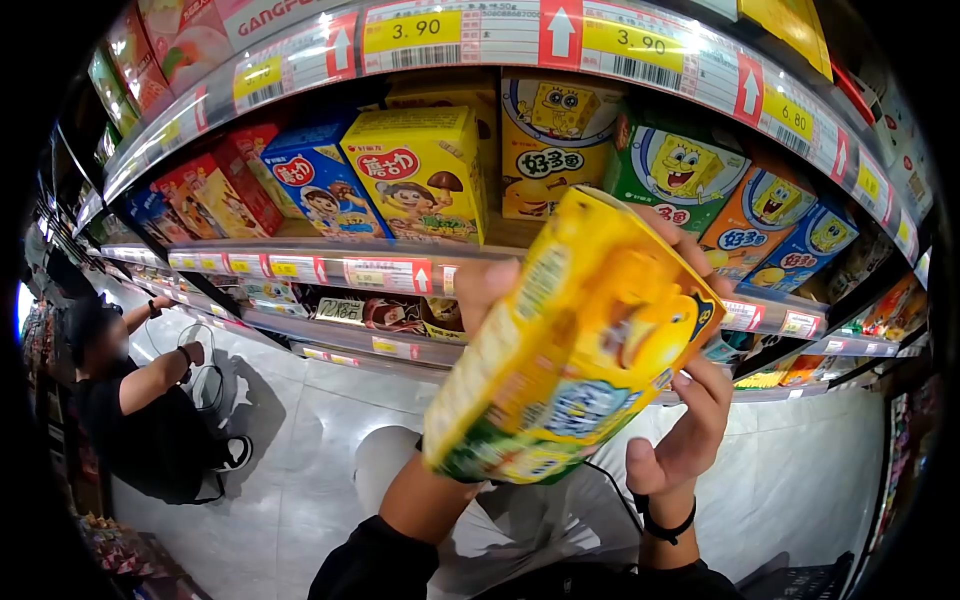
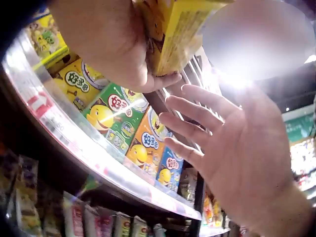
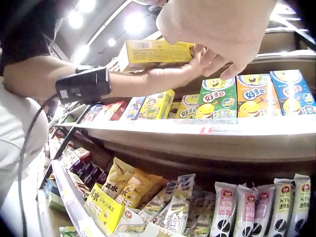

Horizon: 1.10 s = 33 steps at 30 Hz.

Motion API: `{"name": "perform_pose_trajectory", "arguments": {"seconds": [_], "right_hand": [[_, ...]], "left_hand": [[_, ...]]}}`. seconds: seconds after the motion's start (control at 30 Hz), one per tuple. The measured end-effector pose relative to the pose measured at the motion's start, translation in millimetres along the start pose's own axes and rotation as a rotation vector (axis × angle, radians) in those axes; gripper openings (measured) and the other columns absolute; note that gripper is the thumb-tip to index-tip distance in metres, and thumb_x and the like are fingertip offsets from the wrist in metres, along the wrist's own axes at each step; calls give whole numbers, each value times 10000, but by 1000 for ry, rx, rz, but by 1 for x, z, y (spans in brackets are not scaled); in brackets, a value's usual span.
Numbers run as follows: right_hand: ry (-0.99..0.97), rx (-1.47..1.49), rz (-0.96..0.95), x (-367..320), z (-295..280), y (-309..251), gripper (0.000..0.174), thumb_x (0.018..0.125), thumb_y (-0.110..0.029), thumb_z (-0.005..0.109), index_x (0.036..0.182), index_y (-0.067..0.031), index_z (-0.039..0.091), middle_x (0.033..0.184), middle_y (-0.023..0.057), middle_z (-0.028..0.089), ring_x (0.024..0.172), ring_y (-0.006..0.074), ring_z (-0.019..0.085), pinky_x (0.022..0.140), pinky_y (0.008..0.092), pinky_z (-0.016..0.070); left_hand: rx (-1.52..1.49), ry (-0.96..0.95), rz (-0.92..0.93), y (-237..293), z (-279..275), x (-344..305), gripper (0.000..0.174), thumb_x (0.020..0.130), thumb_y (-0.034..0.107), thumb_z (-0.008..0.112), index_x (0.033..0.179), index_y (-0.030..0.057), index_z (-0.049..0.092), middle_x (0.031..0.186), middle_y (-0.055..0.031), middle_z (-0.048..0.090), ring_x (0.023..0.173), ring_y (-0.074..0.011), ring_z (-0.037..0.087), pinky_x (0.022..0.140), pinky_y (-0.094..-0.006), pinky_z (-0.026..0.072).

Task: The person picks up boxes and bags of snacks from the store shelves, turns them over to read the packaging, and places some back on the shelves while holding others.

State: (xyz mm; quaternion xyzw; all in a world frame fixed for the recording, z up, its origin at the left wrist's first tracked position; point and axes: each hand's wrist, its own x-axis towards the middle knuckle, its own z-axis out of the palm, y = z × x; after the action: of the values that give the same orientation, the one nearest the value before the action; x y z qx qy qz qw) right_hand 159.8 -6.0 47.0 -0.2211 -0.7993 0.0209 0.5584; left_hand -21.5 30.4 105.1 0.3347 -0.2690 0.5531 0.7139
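Note:
A yellow snack box (image 1: 590, 340) with a green lower end is held up tilted in front of the shelf. My left hand (image 1: 487, 290) grips it from behind, mostly hidden by the box in the head view. In the left wrist view this hand (image 2: 111, 49) is wrapped round the box (image 2: 180, 37). Beside the box's right edge is my right hand (image 1: 690, 420), its fingers extended and fingertips close to the carton. The left wrist view shows that palm (image 2: 242, 143) open. In the right wrist view, the right hand (image 3: 217, 29) overlaps the left hand's fingertips.
Green (image 1: 675, 170), orange (image 1: 755, 215) and blue boxes stand on the shelf, with a yellow mushroom-snack box (image 1: 420, 175) to their left. A price rail (image 1: 500, 35) runs above. Bagged snacks (image 3: 133, 187) fill a lower shelf. At left, a person (image 1: 140, 400) crouches in the aisle.

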Motion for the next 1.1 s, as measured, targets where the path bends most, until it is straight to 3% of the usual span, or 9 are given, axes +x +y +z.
{"name": "perform_pose_trajectory", "arguments": {"seconds": [0.13, 0.2, 0.23, 0.3, 0.37, 0.47, 0.53, 0.7, 1.1], "right_hand": [[7, 171, 88, -3, 3, -10, 679, 934, -519, 697, 1332, 14, 560, 1302, 252, 630, 1121, 354, 641, 1007, 471, 504], [147, 489, 267, -7, 14, -22, 660, 930, -445, 738, 1374, 12, 565, 1363, 251, 608, 1219, 363, 620, 1046, 448, 490], [228, 781, 692, -12, 22, -39, 790, 866, -390, 843, 1449, 34, 517, 1421, 254, 583, 1341, 372, 564, 1130, 466, 423], [-58, 590, 486, 10, 14, -35, 855, 836, -349, 874, 1482, 44, 475, 1456, 263, 556, 1379, 374, 538, 1155, 460, 399], [-338, 385, 272, 28, 13, -35, 925, 806, -308, 906, 1515, 54, 434, 1492, 272, 530, 1416, 376, 513, 1181, 455, 375], [-394, 113, 174, 1, 18, -12, 917, 782, -270, 915, 1509, 31, 444, 1465, 257, 516, 1347, 379, 542, 1141, 442, 415], [-46, 197, 356, 20, 33, -19, 848, 785, -213, 895, 1488, 4, 473, 1391, 225, 510, 1265, 365, 547, 1079, 406, 458], [-16, 8, 286, 35, 37, -8, 728, 801, -112, 836, 1443, 19, 517, 1348, 195, 511, 1151, 285, 546, 952, 364, 466], [-69, 16, 328, 25, 30, -3, 478, 840, -44, 783, 1290, 2, 626, 1276, 194, 618, 1128, 314, 648, 953, 387, 525]], "left_hand": [[915, 66, 92, 23, 6, -1, 798, 768, 509, 694, 1351, -21, 576, 1307, -200, 619, 1253, -349, 596, 1106, -493, 452], [1680, -169, 365, 35, 24, 7, 766, 653, 435, 804, 1265, 7, 637, 1254, -185, 625, 1164, -396, 599, 1048, -521, 464], [1860, -161, 451, 31, 39, 11, 702, 670, 381, 804, 1252, 22, 646, 1241, -163, 636, 1164, -403, 600, 1032, -523, 486], [2034, -142, 533, 22, 51, 8, 640, 687, 327, 804, 1239, 38, 654, 1229, -142, 647, 1164, -410, 600, 1016, -526, 508], [2360, -239, 763, 21, 53, 4, 426, 922, 474, 746, 1205, 168, 661, 1204, -121, 676, 1150, -406, 637, 958, -483, 555], [2456, -189, 1161, 30, 42, 5, 332, 970, 447, 709, 1173, 202, 611, 1171, -103, 652, 1149, -410, 642, 949, -454, 585], [2668, -177, 1229, 59, 48, -7, 467, 954, 392, 759, 1266, 165, 496, 1264, -159, 569, 1141, -446, 636, 964, -527, 584], [2816, -256, 1079, 94, 54, -25, 998, 686, 595, 938, 1353, 55, 428, 1346, -224, 498, 1275, -467, 542, 1087, -636, 484], [2719, -104, 1031, 72, 16, -12, 928, 687, 516, 982, 1394, 156, 501, 1419, -121, 481, 1375, -384, 450, 1140, -568, 425]]}}
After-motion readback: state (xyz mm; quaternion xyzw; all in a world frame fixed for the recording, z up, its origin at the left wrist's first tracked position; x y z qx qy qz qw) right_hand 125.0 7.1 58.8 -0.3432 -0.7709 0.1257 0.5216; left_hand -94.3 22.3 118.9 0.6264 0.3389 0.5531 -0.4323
